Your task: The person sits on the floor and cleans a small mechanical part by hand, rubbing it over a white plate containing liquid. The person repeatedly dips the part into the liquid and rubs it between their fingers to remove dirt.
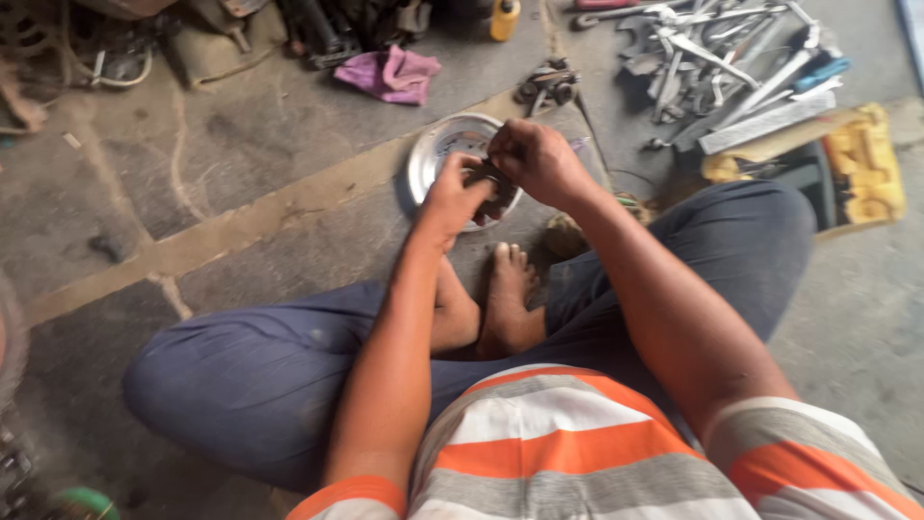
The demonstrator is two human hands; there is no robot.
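While both hands [500, 178] grip small dark part, seemingly metal, over steel bowl [433, 154].

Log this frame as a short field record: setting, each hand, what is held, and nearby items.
setting: person sitting cross-legged on a stone floor
left hand: pinching a small dark metal part
right hand: grip on the same part from above
below hands: round shiny metal bowl
nearby: pink cloth rag; pile of steel wrenches; yellow plastic tool case
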